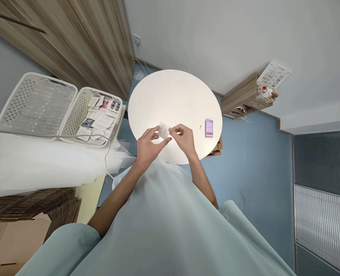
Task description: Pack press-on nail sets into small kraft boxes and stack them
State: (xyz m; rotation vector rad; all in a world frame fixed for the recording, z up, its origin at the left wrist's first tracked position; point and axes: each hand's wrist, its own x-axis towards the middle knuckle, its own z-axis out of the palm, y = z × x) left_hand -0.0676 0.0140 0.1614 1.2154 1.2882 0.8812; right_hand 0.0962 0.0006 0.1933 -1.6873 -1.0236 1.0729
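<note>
A small white printed paper slip (163, 130) is held up over the near part of the round white table (170, 86). My left hand (148, 147) has its fingers at the slip's left edge, with the thumb stretched below it. On the other side, my right hand (183, 138) pinches the slip's right edge between thumb and forefinger, its remaining fingers curled. Rows of fine dark print face up, too small to read. To the right of my hands, a phone-like rectangle (209, 128) with a pinkish, blurred face lies on the tabletop.
At left stand a white basket of clear plastic packs (43, 103) and a basket of printed cards (101, 119). White plastic sheets (43, 163) and stacked flat cardboard (35, 203) lie nearer. A grey cable (107, 153) hangs beside my left arm. A wooden cabinet (241, 96) stands right.
</note>
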